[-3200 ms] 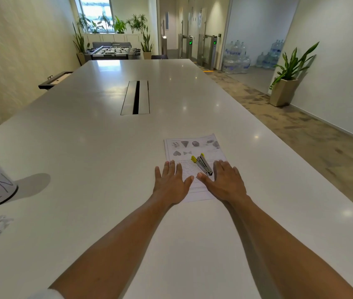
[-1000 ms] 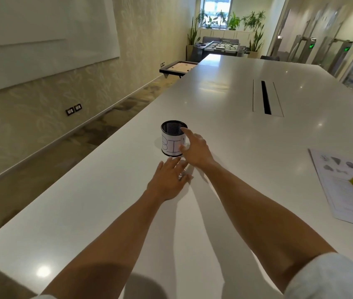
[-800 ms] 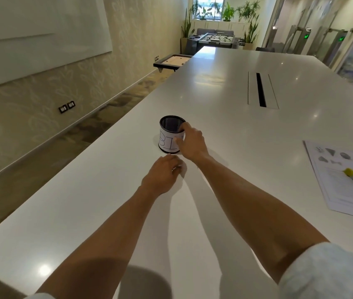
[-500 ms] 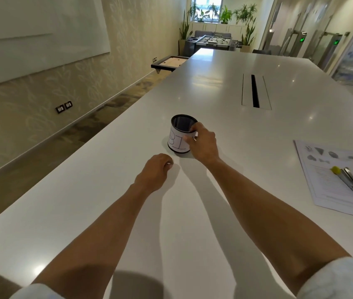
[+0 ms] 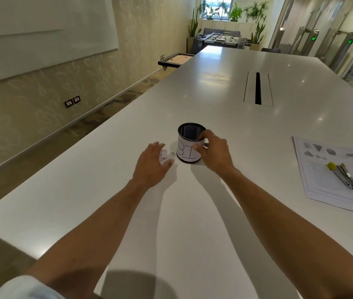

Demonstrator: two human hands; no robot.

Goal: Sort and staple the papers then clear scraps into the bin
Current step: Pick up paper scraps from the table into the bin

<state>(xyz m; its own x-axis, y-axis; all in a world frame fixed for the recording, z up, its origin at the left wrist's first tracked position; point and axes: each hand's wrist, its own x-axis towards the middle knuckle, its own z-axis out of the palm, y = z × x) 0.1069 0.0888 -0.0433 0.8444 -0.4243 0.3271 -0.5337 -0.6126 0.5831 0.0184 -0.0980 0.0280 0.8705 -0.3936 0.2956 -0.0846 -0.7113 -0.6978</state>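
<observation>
Two bare forearms are stretched forward over the white table (image 5: 192,212) from the near edge, a white sleeve showing at each lower corner. The left hand (image 5: 151,162) is laid palm-down on the tabletop with its fingers loosely spread, and a few small white paper scraps (image 5: 164,156) are partly covered beneath its fingertips; whether any scrap is actually pinched cannot be told. Just to the right of those scraps the bin (image 5: 189,143) is set upright on the table, a small black mesh cup wrapped in a white label with hand-drawn letters. It is gripped by the right hand (image 5: 214,152), whose fingers are curled over the rim while the thumb is pressed against the labelled side.

Well apart, at the right edge of the view, a stack of printed papers (image 5: 330,180) is laid flat, with shaded shapes printed along its top. A stapler (image 5: 343,175) with a yellow end is rested on top of the stack.

Farther along the table a dark cable slot (image 5: 257,88) is set into the surface. Beyond the far end, a foosball table (image 5: 220,39) and potted plants (image 5: 236,11) are seen below a window.
</observation>
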